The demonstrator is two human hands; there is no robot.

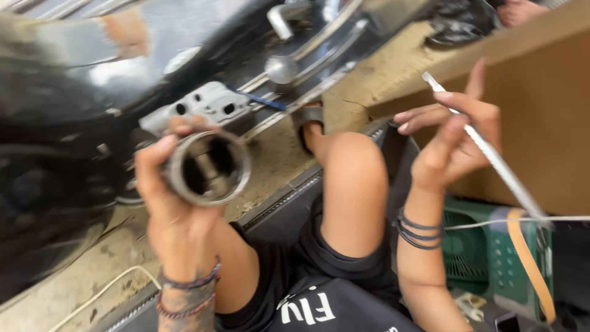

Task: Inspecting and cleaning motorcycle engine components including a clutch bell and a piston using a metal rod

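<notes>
Head view, near to far: black shorts (319,295) with white lettering, seated person's bare knee (353,184). Left hand (175,203) wraps a metal piston (209,167), hollow underside tilted toward the camera, apparently for inspection. Right hand (452,138), fingers loosely curled, pinches a thin metal rod (491,160) slanting down-right, held clear of the piston. Right: green plastic crate (485,258), brown cardboard panel (541,123). Far left: black motorcycle body (74,92), sandalled foot (310,126) on concrete.
</notes>
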